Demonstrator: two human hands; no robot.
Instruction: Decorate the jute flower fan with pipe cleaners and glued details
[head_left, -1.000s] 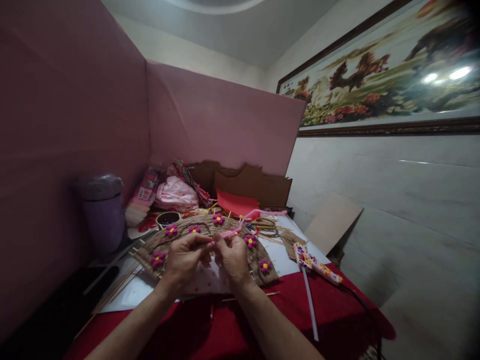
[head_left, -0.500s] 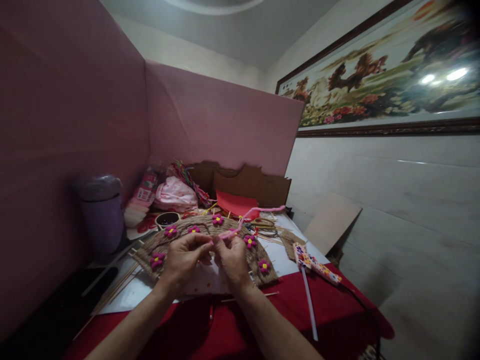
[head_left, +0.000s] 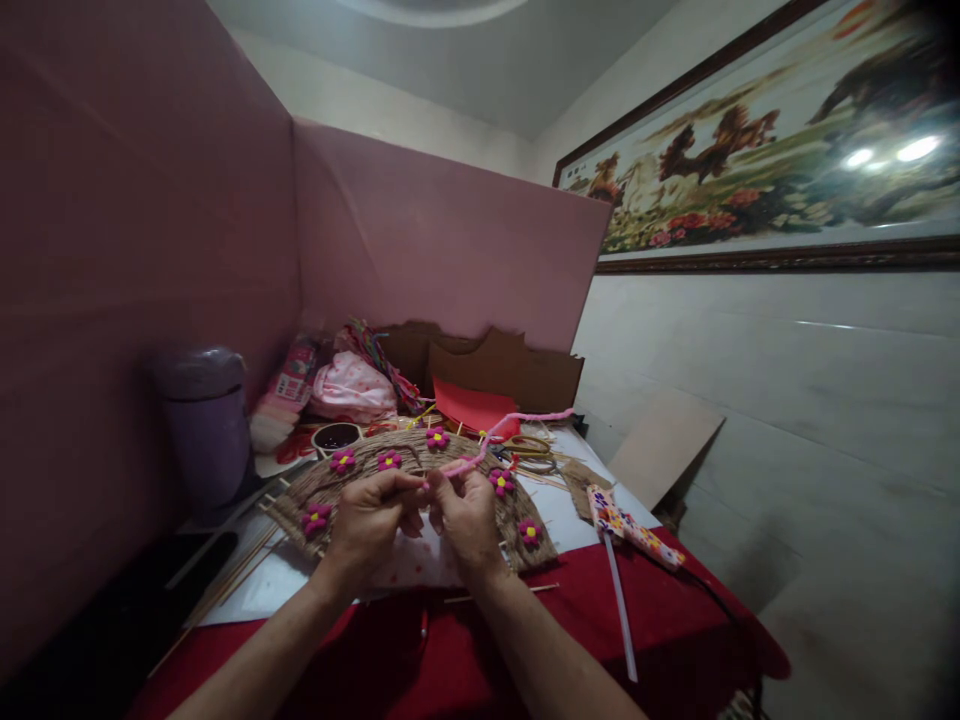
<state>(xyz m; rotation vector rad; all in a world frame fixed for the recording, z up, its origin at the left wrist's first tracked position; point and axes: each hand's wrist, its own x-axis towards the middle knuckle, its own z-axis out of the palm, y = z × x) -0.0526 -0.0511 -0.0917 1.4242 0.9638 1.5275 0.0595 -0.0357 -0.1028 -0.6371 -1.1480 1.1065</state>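
Note:
A fuzzy pink pipe cleaner [head_left: 491, 436] is pinched near one end between both hands, its free length curving up to the right. My left hand [head_left: 373, 520] has thumb and index finger closed at its tip. Beside it, my right hand [head_left: 463, 512] grips the same strand, fingertips nearly touching the left ones. Below and behind the hands lies a fan-shaped piece wrapped in brown twine [head_left: 300, 490], with several magenta flowers [head_left: 437, 438] with yellow centres on it. White cloth with red dots [head_left: 409, 565] shows under the hands, partly hidden.
To the right lies a flower-patterned glue gun [head_left: 634, 530] with a clear glue stick [head_left: 619, 610]. Scissors [head_left: 529, 450], red paper [head_left: 474, 405] and torn cardboard [head_left: 510, 370] are behind. A purple bin [head_left: 206, 430] stands left; thin sticks [head_left: 225, 580] lie near it.
The view has shifted very slightly. Both hands keep their pinch on the pink pipe cleaner, with only tiny finger movement.

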